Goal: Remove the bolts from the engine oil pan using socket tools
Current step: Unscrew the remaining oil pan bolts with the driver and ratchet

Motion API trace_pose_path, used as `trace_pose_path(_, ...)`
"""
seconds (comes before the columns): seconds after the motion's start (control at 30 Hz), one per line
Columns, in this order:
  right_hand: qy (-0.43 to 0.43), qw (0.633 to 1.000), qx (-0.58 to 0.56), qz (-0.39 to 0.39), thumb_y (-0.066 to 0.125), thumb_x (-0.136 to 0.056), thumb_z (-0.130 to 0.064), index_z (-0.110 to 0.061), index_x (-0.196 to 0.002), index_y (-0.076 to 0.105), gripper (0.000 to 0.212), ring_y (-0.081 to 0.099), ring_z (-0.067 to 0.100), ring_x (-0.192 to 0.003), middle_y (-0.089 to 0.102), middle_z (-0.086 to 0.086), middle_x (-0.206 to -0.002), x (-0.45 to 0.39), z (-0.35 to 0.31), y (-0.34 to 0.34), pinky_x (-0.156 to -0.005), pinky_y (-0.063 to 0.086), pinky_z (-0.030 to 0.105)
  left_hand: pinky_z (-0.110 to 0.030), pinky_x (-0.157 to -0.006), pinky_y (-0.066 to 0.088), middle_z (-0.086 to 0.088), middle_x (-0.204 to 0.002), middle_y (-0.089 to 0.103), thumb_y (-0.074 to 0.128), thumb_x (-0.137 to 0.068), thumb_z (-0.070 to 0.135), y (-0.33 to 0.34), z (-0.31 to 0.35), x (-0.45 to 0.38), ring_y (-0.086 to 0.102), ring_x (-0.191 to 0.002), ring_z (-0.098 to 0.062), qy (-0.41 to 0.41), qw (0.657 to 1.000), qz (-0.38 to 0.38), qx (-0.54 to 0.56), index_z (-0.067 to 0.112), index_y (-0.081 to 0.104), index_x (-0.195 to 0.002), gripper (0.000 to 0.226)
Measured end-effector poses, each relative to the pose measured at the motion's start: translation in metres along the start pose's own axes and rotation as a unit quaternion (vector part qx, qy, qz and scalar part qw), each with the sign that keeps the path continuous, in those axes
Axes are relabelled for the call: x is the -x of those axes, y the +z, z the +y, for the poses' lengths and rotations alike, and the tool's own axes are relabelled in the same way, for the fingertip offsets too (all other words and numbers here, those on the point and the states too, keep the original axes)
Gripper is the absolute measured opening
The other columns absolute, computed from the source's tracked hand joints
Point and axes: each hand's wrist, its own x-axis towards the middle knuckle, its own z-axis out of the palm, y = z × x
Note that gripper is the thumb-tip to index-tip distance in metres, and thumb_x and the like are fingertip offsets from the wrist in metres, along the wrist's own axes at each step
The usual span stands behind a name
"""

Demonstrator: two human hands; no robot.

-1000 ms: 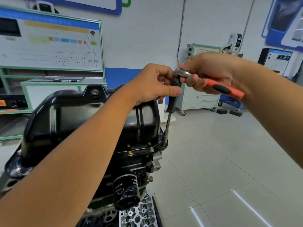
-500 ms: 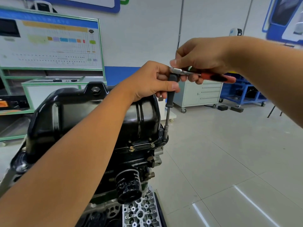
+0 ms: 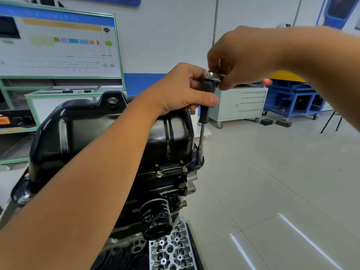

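Right now the person's left hand (image 3: 181, 90) is wrapping its fingers and thumb around the black handle of an upright socket extension (image 3: 204, 108), holding it steady beside the black oil pan (image 3: 78, 133). At the lower end, the socket (image 3: 200, 154) is sitting down on the pan's flange at its far right corner, so the bolt under it is hidden. Two other flange bolts (image 3: 159, 174) are showing along the near edge, still seated. The right hand (image 3: 239, 59) is curling over the shiny ratchet head (image 3: 211, 75) at the top of the extension, pinching it; the ratchet's orange handle is blurring out to the right behind that hand. Below the pan, a black oil filter (image 3: 155, 219) is sticking out toward the viewer, and a cylinder head (image 3: 171, 248) is lying on the floor. Farther back, a white drawer cabinet (image 3: 245, 104) is standing beside a blue trolley (image 3: 292, 100).
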Motion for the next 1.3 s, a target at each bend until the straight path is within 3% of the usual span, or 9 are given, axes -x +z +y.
trace_pose_path(0.13, 0.052, 0.984, -0.120, -0.117, 0.090, -0.070, -0.027, -0.014, -0.086, 0.068, 0.031, 0.074, 0.024, -0.061, 0.075, 0.006, -0.070, 0.009, -0.006, -0.018, -0.055, 0.059, 0.038, -0.024, -0.065, 0.058, -0.002, -0.079, 0.077, 0.090, -0.073, 0.007, 0.004, 0.000, 0.001, 0.069, -0.070, -0.010, 0.039, 0.999, 0.009, -0.011, 0.020, 0.078, -0.091, 0.025)
trace_pose_path(0.33, 0.009, 0.996, 0.070, 0.049, 0.084, -0.080, -0.016, -0.026, -0.084, 0.062, 0.025, 0.061, 0.026, -0.085, 0.066, -0.002, -0.086, 0.002, -0.016, 0.007, -0.078, 0.050, 0.041, -0.027, -0.049, 0.048, -0.020, -0.084, 0.069, 0.089, -0.073, 0.009, 0.001, 0.001, 0.001, 0.056, -0.066, -0.028, 0.001, 1.000, -0.006, -0.017, -0.002, 0.073, -0.103, 0.037)
trace_pose_path(0.43, 0.047, 0.998, -0.015, 0.025, 0.082, -0.083, -0.029, -0.027, -0.080, 0.062, 0.020, 0.070, 0.018, -0.064, 0.069, -0.003, -0.065, 0.010, -0.010, 0.007, -0.065, 0.046, 0.031, -0.023, -0.047, 0.043, -0.009, -0.076, 0.072, 0.090, -0.073, 0.010, 0.003, -0.002, 0.000, 0.056, -0.057, -0.015, 0.027, 1.000, 0.009, -0.011, 0.008, 0.073, -0.098, 0.030)
trace_pose_path(0.53, 0.086, 0.983, -0.160, -0.035, 0.082, -0.082, -0.031, -0.018, -0.092, 0.070, 0.020, 0.075, 0.018, -0.060, 0.076, -0.001, -0.070, 0.026, -0.008, -0.004, -0.058, 0.059, 0.034, -0.019, -0.048, 0.043, 0.007, -0.067, 0.066, 0.090, -0.072, 0.014, 0.005, -0.002, 0.001, 0.057, -0.055, -0.006, 0.049, 0.999, 0.015, -0.019, 0.011, 0.072, -0.093, 0.028)
trace_pose_path(0.73, 0.143, 0.985, 0.014, 0.100, 0.062, -0.091, 0.002, -0.020, -0.108, 0.074, 0.030, 0.059, 0.024, -0.086, 0.066, 0.000, -0.088, 0.022, -0.027, 0.018, -0.072, 0.045, 0.037, -0.022, -0.050, 0.049, -0.014, -0.087, 0.077, 0.087, -0.072, 0.015, 0.000, 0.004, 0.005, 0.064, -0.066, -0.024, 0.017, 0.999, -0.016, 0.033, 0.017, 0.076, -0.095, 0.025)
trace_pose_path(0.93, 0.155, 0.970, -0.148, 0.114, 0.073, -0.089, -0.019, -0.013, -0.094, 0.074, 0.007, 0.072, 0.019, -0.056, 0.072, 0.004, -0.065, 0.039, -0.031, 0.019, -0.050, 0.059, 0.032, -0.026, -0.051, 0.030, -0.002, -0.074, 0.065, 0.088, -0.070, 0.010, 0.002, -0.001, -0.004, 0.048, -0.073, -0.026, 0.036, 0.999, -0.015, 0.025, 0.019, 0.078, -0.093, 0.027)
trace_pose_path(1.03, 0.137, 0.977, -0.136, 0.094, 0.073, -0.089, -0.008, -0.017, -0.099, 0.073, 0.014, 0.075, 0.019, -0.066, 0.075, -0.001, -0.069, 0.046, -0.026, 0.013, -0.063, 0.064, 0.041, -0.025, -0.052, 0.034, -0.006, -0.076, 0.065, 0.088, -0.069, 0.011, 0.003, -0.001, -0.002, 0.049, -0.073, -0.026, 0.040, 0.999, -0.016, 0.019, 0.020, 0.080, -0.089, 0.023)
trace_pose_path(1.17, 0.124, 0.981, -0.040, 0.142, 0.065, -0.086, 0.006, -0.025, -0.099, 0.073, 0.034, 0.066, 0.025, -0.097, 0.072, 0.000, -0.098, 0.035, -0.028, 0.014, -0.079, 0.051, 0.038, -0.021, -0.057, 0.048, -0.009, -0.091, 0.078, 0.084, -0.073, 0.014, 0.000, 0.002, 0.003, 0.069, -0.083, -0.022, 0.025, 0.998, -0.046, 0.039, 0.020, 0.081, -0.089, 0.017)
trace_pose_path(1.3, 0.128, 0.963, -0.043, 0.231, 0.057, -0.086, 0.000, -0.017, -0.100, 0.073, 0.027, 0.064, 0.032, -0.096, 0.070, 0.011, -0.104, 0.025, -0.036, 0.034, -0.084, 0.056, 0.043, -0.023, -0.051, 0.035, -0.015, -0.086, 0.076, 0.078, -0.073, 0.007, 0.002, 0.003, 0.000, 0.049, -0.085, -0.035, 0.015, 1.000, -0.008, 0.013, -0.007, 0.070, -0.105, 0.036)
